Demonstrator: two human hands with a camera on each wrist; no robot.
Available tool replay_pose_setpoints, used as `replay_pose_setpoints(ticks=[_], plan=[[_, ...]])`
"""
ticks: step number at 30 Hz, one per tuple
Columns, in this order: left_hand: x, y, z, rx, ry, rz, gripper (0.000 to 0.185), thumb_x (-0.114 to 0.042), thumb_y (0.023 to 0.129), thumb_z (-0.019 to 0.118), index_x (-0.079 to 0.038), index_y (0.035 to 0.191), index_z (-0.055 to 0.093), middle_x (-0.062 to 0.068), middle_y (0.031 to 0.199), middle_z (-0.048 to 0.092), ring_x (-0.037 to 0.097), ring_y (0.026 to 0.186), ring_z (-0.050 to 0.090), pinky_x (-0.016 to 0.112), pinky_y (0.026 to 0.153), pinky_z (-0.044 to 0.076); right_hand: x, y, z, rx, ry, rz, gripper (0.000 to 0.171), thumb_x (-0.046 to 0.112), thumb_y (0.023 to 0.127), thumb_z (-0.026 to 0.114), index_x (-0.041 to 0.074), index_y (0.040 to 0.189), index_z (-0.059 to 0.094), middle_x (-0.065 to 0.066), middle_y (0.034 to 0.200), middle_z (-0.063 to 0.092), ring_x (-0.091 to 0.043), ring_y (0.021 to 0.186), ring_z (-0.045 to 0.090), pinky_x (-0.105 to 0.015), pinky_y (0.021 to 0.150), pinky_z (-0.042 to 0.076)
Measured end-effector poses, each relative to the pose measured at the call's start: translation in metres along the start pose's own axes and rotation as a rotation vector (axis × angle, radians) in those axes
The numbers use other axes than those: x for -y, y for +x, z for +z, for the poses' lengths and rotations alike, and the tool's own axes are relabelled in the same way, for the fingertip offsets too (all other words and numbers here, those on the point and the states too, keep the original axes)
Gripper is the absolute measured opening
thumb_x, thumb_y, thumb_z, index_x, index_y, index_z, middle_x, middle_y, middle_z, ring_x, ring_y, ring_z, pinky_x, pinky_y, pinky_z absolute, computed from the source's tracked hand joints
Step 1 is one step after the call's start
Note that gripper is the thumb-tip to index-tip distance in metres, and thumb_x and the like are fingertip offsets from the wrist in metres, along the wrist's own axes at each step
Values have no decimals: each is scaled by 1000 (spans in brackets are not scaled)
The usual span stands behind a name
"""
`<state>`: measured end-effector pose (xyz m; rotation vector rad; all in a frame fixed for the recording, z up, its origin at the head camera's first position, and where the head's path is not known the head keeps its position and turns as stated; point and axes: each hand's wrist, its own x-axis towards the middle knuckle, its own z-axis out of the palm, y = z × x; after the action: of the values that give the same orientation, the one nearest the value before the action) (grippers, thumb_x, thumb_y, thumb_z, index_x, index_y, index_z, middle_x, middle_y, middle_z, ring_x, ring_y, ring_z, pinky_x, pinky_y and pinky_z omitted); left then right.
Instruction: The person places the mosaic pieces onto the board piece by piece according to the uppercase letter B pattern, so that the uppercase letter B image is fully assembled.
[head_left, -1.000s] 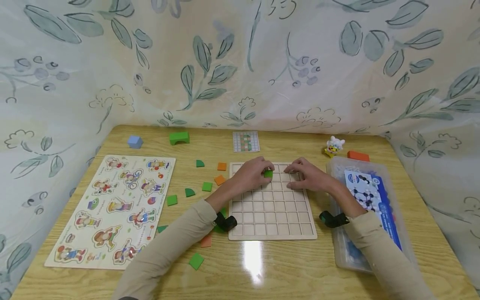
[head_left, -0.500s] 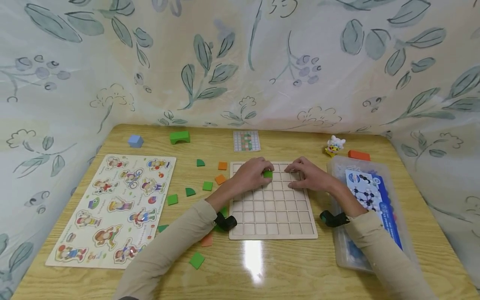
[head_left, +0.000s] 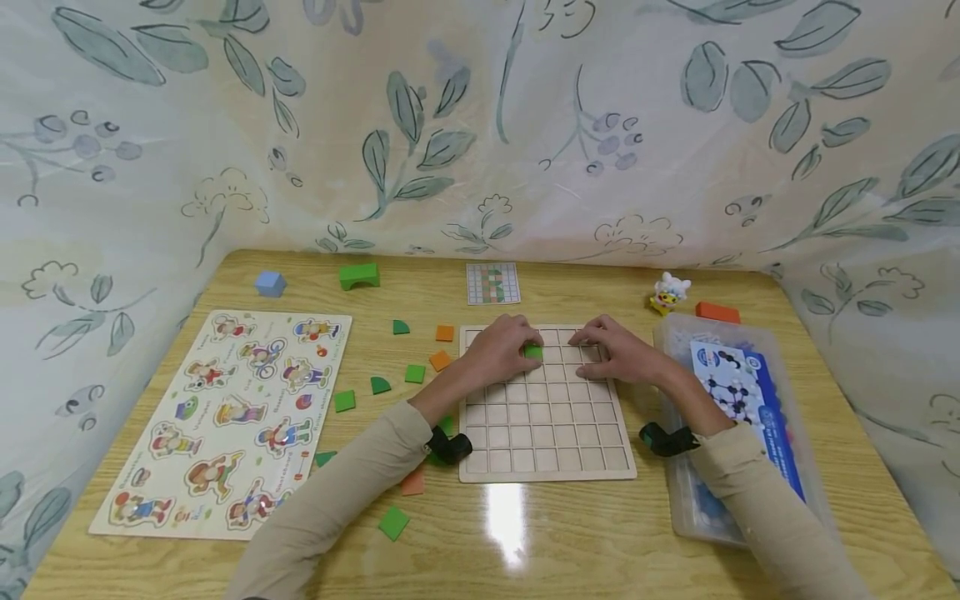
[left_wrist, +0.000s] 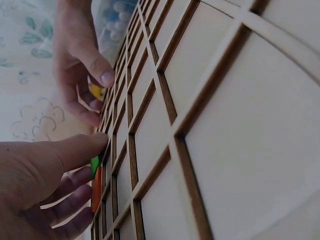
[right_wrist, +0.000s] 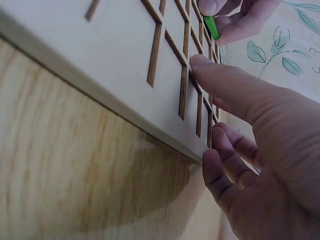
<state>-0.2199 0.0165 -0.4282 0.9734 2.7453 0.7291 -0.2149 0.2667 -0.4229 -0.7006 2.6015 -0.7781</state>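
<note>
In the head view my left hand (head_left: 501, 348) pinches a green square tile (head_left: 532, 352) between thumb and fingers, over the upper-middle cells of a wooden grid board (head_left: 543, 460). The right wrist view shows this green tile (right_wrist: 211, 27) tilted at the grid; whether it is seated in a cell I cannot tell. My right hand (head_left: 618, 353) is at the board's right side, fingers relaxed and bent, holding nothing, its thumb tip at the grid. An orange tile (left_wrist: 97, 189) shows behind my left hand in the left wrist view.
Several loose green and orange tiles, such as a green square (head_left: 393, 523), lie left of the board. Farther left is a picture puzzle board (head_left: 168, 483). A clear plastic box (head_left: 678, 508) stands right. A pattern card (head_left: 492, 284) and small toy figure (head_left: 668, 293) are behind.
The green tile in my left hand has shifted slightly left and toward me. My right hand has stayed in place.
</note>
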Motion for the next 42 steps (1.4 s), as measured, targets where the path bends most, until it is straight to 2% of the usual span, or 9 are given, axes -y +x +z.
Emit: replay_pose_setpoints(ticks=[5, 11, 16, 20, 23, 28, 31, 36, 42], plan=[[0, 0, 0, 2, 30, 6, 26, -28, 89, 70, -17, 112, 74, 3, 102, 65, 17, 88, 52, 26, 70, 40, -1, 0, 0, 3, 5, -4, 42, 23, 88, 72, 10, 125, 60, -15, 121, 45, -25, 102, 47, -36, 80, 39], [-2, -1, -3, 12, 56, 9, 28, -29, 89, 69, -16, 114, 73, 3, 105, 65, 19, 92, 54, 28, 73, 43, 0, 0, 1, 5, 5, -5, 41, 22, 88, 72, 9, 125, 60, -15, 121, 44, -26, 105, 47, -38, 83, 39], [-2, -12, -12, 12, 29, 20, 37, -28, 90, 69, -12, 123, 68, 6, 114, 63, 20, 99, 54, 30, 79, 45, 2, 0, 0, 7, 0, 3, 41, 22, 88, 72, 9, 125, 60, -16, 121, 44, -25, 101, 46, -36, 81, 39], [-2, -29, -23, 38, -16, 30, 39, -26, 90, 69, -10, 125, 65, 7, 118, 63, 22, 103, 53, 32, 82, 46, 2, 1, 0, 5, -10, 10, 42, 23, 88, 72, 9, 125, 60, -16, 121, 44, -24, 98, 45, -35, 79, 39], [-1, -44, -29, 71, -18, 61, 38, -25, 91, 67, -10, 125, 65, 7, 118, 63, 22, 105, 54, 34, 85, 47, 1, 1, 0, 3, -10, 22, 42, 24, 87, 72, 9, 125, 60, -16, 121, 44, -24, 99, 44, -35, 79, 38], [10, -74, -37, 106, -51, 61, 37, -23, 91, 66, -11, 126, 64, 8, 119, 64, 22, 106, 56, 34, 86, 48, 0, 1, 0, 11, -10, 31, 43, 26, 87, 73, 10, 125, 60, -16, 122, 43, -24, 98, 43, -34, 79, 37], [20, -91, -44, 98, -47, 37, 38, -23, 91, 66, -11, 127, 64, 7, 121, 64, 22, 108, 57, 36, 87, 49, 0, 0, -1, 5, -6, 31, 44, 28, 87, 73, 10, 125, 60, -16, 122, 43, -23, 97, 43, -34, 78, 37], [37, -118, -60, 43, -34, -4, 39, -20, 89, 69, -8, 126, 64, 10, 118, 64, 25, 106, 58, 40, 88, 48, 1, -1, -1, 4, 5, 27, 44, 27, 87, 73, 10, 126, 59, -17, 123, 42, -24, 98, 43, -35, 79, 37], [53, -142, -79, 31, -39, -34, 40, -16, 87, 71, -4, 125, 63, 14, 118, 63, 29, 106, 60, 41, 85, 52, 2, -2, -1, 9, 13, 34, 44, 26, 87, 73, 10, 126, 59, -16, 123, 42, -26, 105, 44, -37, 83, 37]])
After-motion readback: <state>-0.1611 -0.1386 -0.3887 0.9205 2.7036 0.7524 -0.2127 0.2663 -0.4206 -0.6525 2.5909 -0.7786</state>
